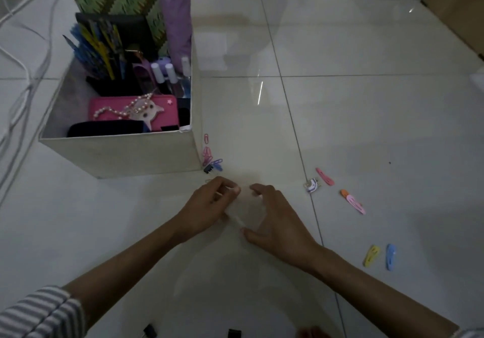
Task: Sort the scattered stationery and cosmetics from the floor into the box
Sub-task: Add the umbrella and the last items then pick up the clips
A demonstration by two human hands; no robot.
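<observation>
By the part-full box (pixel 117 154), near corner, our left hand (pixel 207 206) & right hand (pixel 277 222) grip clear plastic (pixel 246 206); paper clips (pixel 209 155), hair clips (pixel 354 203) not yet in.

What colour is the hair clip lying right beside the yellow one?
Light blue: the hair clip beside the yellow clip, seen in the head view.

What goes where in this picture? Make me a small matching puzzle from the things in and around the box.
Things:
1. pink case
2. paper clips
3. yellow hair clip
4. pencils

Places:
A. on the floor at the near right corner of the box
B. lying flat inside the box
C. on the floor beside the blue hair clip
D. standing in the black holder

Pairs: 1-B; 2-A; 3-C; 4-D
</observation>
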